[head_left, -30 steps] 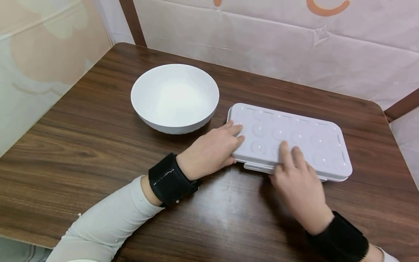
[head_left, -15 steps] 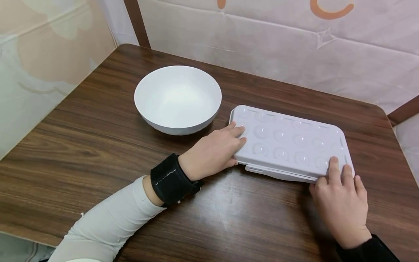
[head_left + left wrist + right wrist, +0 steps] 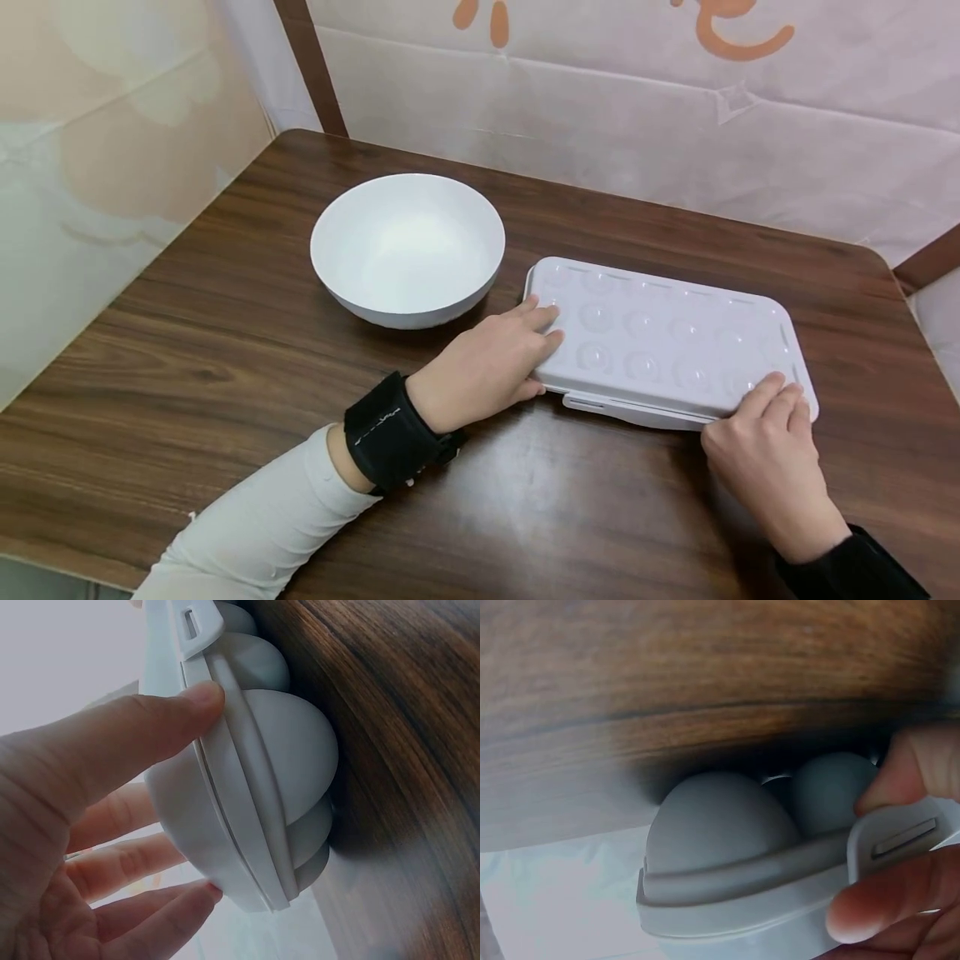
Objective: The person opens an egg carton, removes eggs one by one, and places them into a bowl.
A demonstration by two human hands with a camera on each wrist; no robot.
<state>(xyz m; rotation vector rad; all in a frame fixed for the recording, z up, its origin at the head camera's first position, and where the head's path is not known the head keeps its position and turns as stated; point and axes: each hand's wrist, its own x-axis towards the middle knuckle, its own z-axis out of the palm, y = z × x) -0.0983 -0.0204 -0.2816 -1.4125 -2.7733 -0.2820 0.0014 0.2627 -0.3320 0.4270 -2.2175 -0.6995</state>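
A white lidded egg box (image 3: 660, 333) with rounded bumps on its lid lies flat on the table, its lid down. My left hand (image 3: 483, 362) holds its left end. In the left wrist view the thumb (image 3: 202, 697) presses the front rim and the other fingers lie against the lid. At the front right corner, my right hand (image 3: 772, 467) has its fingertips on the lid. The right wrist view shows its thumb and a finger pinching the slotted latch tab (image 3: 877, 836). Rounded egg cups (image 3: 712, 817) show under the rim. The box's inside is hidden.
A large white bowl (image 3: 408, 250) stands left of the egg box, near my left hand. The wooden table (image 3: 187, 375) runs back to a pale printed cloth (image 3: 600, 108) at its far edge, with another cloth along the left.
My right hand has slid right along the front of the box, from its middle to the right corner, and its fingers have bent more. My left hand stays put.
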